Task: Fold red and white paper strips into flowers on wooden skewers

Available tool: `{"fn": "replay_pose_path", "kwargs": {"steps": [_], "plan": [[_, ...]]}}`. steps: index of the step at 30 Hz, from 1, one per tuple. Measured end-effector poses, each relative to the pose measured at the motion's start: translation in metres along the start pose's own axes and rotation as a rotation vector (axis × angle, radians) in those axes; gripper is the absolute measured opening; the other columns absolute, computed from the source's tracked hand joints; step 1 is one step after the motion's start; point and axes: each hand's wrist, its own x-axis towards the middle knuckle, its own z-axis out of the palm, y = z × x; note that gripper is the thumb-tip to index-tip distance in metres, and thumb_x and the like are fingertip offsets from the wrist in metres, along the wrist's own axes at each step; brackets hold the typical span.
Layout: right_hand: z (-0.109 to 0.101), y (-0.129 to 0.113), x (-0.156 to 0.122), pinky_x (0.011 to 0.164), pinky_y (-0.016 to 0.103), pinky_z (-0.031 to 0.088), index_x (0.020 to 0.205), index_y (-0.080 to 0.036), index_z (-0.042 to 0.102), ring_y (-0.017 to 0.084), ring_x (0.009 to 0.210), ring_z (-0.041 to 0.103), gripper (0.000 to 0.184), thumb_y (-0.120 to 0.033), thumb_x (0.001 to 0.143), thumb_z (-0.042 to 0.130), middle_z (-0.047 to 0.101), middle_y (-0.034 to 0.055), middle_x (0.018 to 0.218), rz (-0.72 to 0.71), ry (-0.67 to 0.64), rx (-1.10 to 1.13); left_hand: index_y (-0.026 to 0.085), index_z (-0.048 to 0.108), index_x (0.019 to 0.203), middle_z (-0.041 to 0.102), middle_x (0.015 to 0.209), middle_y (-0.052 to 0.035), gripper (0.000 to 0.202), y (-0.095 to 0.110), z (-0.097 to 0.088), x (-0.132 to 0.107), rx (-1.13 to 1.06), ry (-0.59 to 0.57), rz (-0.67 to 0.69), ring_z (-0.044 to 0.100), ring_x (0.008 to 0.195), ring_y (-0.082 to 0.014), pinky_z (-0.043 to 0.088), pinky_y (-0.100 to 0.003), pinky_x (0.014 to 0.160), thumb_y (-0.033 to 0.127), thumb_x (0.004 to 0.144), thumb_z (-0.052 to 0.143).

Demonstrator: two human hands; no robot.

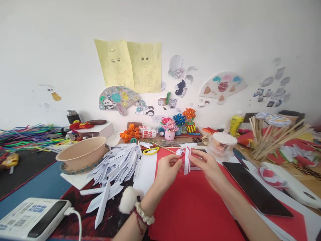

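My left hand [168,169] is closed in a pinch over the red paper, at a small red-and-white paper piece [180,152]. My right hand [207,167] pinches a folded white paper strip with red edges [187,162] between thumb and fingers. The strip stands upright between the two hands, touching or very close to the left fingertips. A thin wooden stick [163,147] runs behind my left hand; whether the fingers hold it is hidden. Below both hands lie large red paper sheets [190,207]. A pile of folded white paper strips [117,162] lies left of them.
Yellow-handled scissors [150,151] lie beyond my left hand. A beige bowl [81,154] and a white power bank [35,217] with a cable stand left. At right are a black tablet [255,187], a lidded plastic cup [224,144] and wooden sticks [263,140]. Pipe-cleaner flowers [179,119] stand behind.
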Motion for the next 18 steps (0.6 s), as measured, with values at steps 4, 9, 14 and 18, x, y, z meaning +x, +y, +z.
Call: {"fn": "replay_pose_path", "kwargs": {"steps": [4, 9, 14, 18], "plan": [[0.001, 0.001, 0.000, 0.073, 0.041, 0.058, 0.092, -0.022, 0.075, 0.031, 0.084, 0.072, 0.038, -0.047, 0.064, 0.083, 0.076, 0.0078, 0.092, 0.036, -0.018, 0.032, 0.016, 0.062, 0.088, 0.071, 0.072, -0.0032, 0.016, -0.002, 0.004, -0.002, 0.065, -0.011, -0.020, 0.066, 0.057, -0.0148, 0.053, -0.025, 0.056, 0.017, 0.086, 0.046], [0.005, 0.002, 0.000, 0.071, 0.041, 0.058, 0.088, -0.022, 0.074, 0.029, 0.076, 0.072, 0.035, -0.047, 0.065, 0.082, 0.075, 0.0082, 0.098, 0.020, -0.023, 0.062, 0.017, 0.055, 0.097, 0.069, 0.075, -0.0042, 0.014, -0.003, 0.006, -0.006, 0.248, 0.040, 0.020, 0.066, 0.066, -0.0187, 0.047, -0.028, 0.061, 0.015, 0.087, 0.045], [0.005, 0.002, 0.003, 0.070, 0.037, 0.058, 0.087, -0.022, 0.073, 0.028, 0.083, 0.071, 0.033, -0.048, 0.068, 0.080, 0.075, 0.0075, 0.095, -0.008, -0.035, 0.035, 0.017, 0.055, 0.112, 0.071, 0.087, -0.0094, 0.025, 0.000, 0.005, -0.010, 0.418, -0.009, 0.087, 0.066, 0.074, -0.0249, 0.042, -0.031, 0.064, 0.021, 0.089, 0.048], [0.002, 0.002, 0.004, 0.071, 0.036, 0.058, 0.090, -0.022, 0.073, 0.027, 0.087, 0.070, 0.034, -0.048, 0.069, 0.079, 0.075, 0.0074, 0.094, -0.045, -0.039, 0.043, 0.020, 0.054, 0.119, 0.073, 0.096, -0.0089, 0.030, 0.005, 0.004, -0.012, 0.579, -0.060, 0.154, 0.067, 0.080, -0.0240, 0.042, -0.031, 0.066, 0.032, 0.096, 0.039]]}}
